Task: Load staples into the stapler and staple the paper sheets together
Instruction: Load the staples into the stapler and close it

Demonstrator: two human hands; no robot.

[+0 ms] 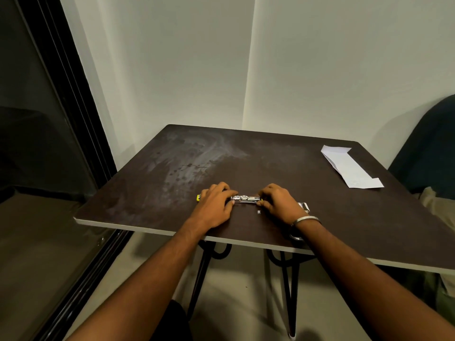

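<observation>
- Both my forearms reach over the near edge of the dark table.
- My left hand curls closed over the stapler at its yellow end; my right hand pinches the other end, fingers closed on it.
- Its metal magazine shows between my hands, lying flat near the table's front edge.
- One small staple strip sits just beside my right thumb.
- Folded paper sheets lie well apart at the far right; no writing is readable.
- My right wrist wears a metal bangle.

Dim warm indoor light; faint sheen on dark table; soft shadows under it; wide-angle bending at edges; slightly soft.
</observation>
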